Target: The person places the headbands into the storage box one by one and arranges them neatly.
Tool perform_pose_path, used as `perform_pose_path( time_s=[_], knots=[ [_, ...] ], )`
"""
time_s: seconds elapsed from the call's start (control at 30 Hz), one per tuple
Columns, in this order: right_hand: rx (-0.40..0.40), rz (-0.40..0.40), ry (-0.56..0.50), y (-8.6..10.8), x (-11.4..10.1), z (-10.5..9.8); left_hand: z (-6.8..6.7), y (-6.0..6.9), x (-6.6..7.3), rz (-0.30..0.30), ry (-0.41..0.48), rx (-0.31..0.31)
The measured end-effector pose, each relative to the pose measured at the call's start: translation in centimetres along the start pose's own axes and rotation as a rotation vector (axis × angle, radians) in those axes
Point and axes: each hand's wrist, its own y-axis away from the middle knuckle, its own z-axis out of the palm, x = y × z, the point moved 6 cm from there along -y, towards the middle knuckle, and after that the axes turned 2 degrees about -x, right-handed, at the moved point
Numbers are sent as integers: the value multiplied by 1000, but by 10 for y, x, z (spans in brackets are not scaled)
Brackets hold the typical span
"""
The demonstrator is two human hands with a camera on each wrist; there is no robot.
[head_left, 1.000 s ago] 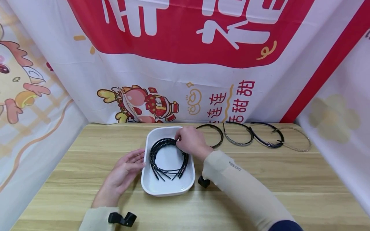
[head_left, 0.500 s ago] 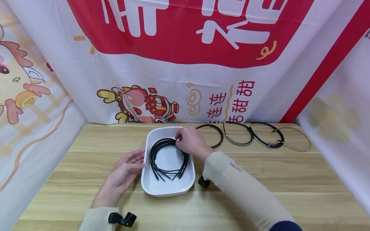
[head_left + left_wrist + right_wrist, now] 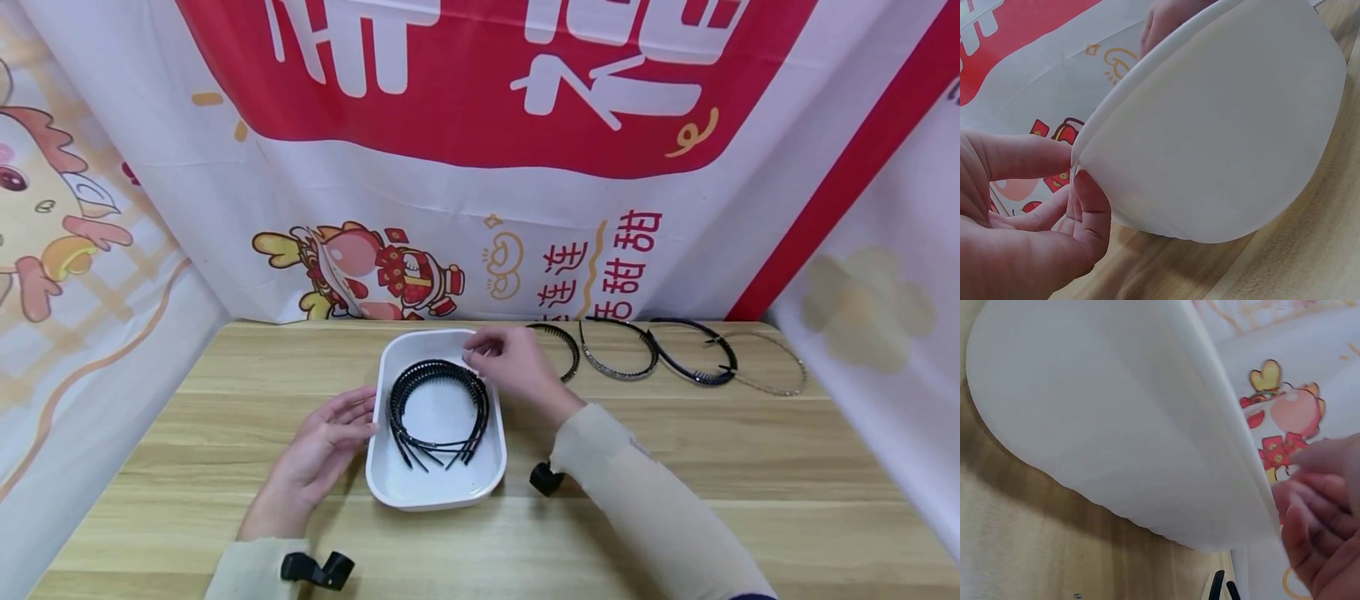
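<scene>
A white bin (image 3: 435, 498) stands on the table, with several black headbands (image 3: 405, 408) overlapping in a ring inside it. At its left side my left hand (image 3: 322, 450) holds the rim; in the left wrist view the thumb and a finger of the left hand (image 3: 1035, 206) meet at the edge of the bin (image 3: 1210, 137). My right hand (image 3: 517, 367) is above the bin's back right corner, fingers loosely bent and no object visible in them. The right wrist view shows the right hand (image 3: 1329, 512) beside the rim, its fingertips partly hidden.
To the right along the table's back edge lie a black toothed headband (image 3: 573, 354), a glittery one (image 3: 626, 375), a dark one (image 3: 701, 377) and a thin light one (image 3: 787, 390). A printed cloth (image 3: 465, 200) hangs behind the table (image 3: 675, 467).
My right hand has come away from the black headbands and moved a little right, over the bin's rim. The left hand and the bin have stayed in place.
</scene>
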Motion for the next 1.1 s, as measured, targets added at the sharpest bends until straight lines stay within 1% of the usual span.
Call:
perform_pose_path(
  time_s=[0.17, 0.27, 0.33, 0.7, 0.83, 0.97, 1.1],
  knots=[
    [109, 53, -203, 18, 17, -19, 0, 0, -2, -12, -7, 0],
    [158, 53, -269, 27, 28, -30, 0, 0, -2, -16, -12, 2],
    [177, 57, -300, 33, 35, -37, -1, 0, -2, -17, -14, 4],
    [248, 151, -325, 55, 68, -68, -2, 1, -2, -22, -17, 13],
    [282, 165, -318, 60, 80, -78, 0, 1, -1, -26, -13, 12],
    [319, 156, -315, 64, 93, -87, 0, 1, -1, -21, -8, 7],
    [344, 173, -324, 70, 105, -94, 1, 1, 0, -16, -8, 1]
  ],
)
